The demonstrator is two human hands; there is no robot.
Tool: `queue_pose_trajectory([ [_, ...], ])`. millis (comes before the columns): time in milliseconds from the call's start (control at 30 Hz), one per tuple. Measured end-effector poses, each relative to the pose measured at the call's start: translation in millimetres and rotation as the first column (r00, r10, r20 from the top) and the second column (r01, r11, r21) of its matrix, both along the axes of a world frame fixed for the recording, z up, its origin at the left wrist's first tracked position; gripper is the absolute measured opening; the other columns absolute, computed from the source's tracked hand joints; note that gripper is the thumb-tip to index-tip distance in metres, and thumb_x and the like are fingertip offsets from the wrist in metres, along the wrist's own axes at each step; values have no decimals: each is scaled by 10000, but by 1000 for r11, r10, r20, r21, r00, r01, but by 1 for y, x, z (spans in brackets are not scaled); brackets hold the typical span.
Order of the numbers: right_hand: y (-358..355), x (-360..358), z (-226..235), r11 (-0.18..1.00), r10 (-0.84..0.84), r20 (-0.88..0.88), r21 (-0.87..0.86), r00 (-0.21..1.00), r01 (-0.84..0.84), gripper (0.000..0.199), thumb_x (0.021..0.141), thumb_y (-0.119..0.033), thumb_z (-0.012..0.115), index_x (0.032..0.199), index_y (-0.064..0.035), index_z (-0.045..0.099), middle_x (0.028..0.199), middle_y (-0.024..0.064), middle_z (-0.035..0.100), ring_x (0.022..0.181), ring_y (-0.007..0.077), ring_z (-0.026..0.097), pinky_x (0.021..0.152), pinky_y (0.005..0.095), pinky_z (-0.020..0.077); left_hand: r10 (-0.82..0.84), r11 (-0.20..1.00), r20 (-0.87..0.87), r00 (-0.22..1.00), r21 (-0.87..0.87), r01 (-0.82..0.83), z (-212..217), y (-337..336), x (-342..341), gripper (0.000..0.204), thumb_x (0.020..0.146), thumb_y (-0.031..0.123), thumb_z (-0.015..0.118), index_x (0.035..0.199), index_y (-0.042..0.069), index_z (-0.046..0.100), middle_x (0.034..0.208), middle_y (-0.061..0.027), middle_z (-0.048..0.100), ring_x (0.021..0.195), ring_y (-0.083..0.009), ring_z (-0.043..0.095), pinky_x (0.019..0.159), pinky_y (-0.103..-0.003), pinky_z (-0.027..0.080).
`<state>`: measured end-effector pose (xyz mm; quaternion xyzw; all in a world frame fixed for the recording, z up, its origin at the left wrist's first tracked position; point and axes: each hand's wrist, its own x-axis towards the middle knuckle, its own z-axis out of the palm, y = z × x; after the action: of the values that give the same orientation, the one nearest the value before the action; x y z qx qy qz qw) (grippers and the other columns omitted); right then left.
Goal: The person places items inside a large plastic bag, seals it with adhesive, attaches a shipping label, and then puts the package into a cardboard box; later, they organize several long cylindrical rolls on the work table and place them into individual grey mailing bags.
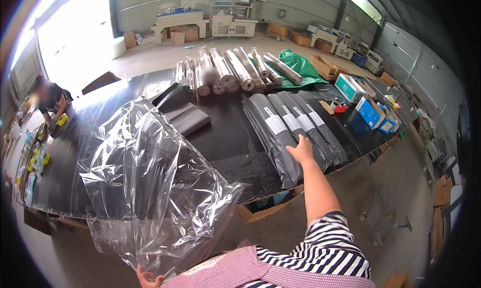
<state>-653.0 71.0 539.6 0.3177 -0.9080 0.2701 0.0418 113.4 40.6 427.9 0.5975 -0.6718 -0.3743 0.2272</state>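
Note:
A large clear plastic bag (150,172) lies crumpled across the table's left half, and its near end hangs over the front edge. My left hand (147,279), low in the picture, is closed on that near end. My right hand (301,150) reaches forward over a row of long dark plastic packages (270,142) with white labels. Its fingers are apart with nothing in them; whether the fingertips touch a package I cannot tell. Folded black plastic sheeting (188,118) lies beyond the clear bag, partly covered by it.
Several shiny film-wrapped rolls (235,72) lie at the table's far side, beside a green sheet (295,67). Blue boxes (371,112) and a tape roll (338,107) sit at the right. At the far left a person (50,102) leans over the table. An open carton (265,208) stands beneath the front edge.

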Motion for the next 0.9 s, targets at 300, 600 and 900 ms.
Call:
queue_pose_trajectory([
  [300,-95,0,-7,774,-76,-37,627,996,82,1143,595,-476,864,1423,75,302,1371,238,503,1274,309,529,1043,349,462,283,919,336,898,-365,-153,50,21,-69,709,585,188,863,1213,108,543,1156,-160,587,1111,-387,559,931,-448,465],
  [600,37,28,-31,820,527,841,-465,123,-333,712,653,-170,804,1294,-12,538,1080,84,677,942,198,657,872,327,516,228,909,151,962,-386,-155,71,13,-59,351,965,378,575,941,77,753,702,-147,517,703,-306,541,647,-406,432],
  [900,155,162,-3,671,520,767,-640,-377,-374,1024,507,-215,878,1381,68,425,1264,121,590,1162,237,570,1018,352,423,248,967,327,912,-23,-254,86,-25,-55,492,961,560,471,971,182,785,931,-151,604,928,-329,634,833,-429,467],
])
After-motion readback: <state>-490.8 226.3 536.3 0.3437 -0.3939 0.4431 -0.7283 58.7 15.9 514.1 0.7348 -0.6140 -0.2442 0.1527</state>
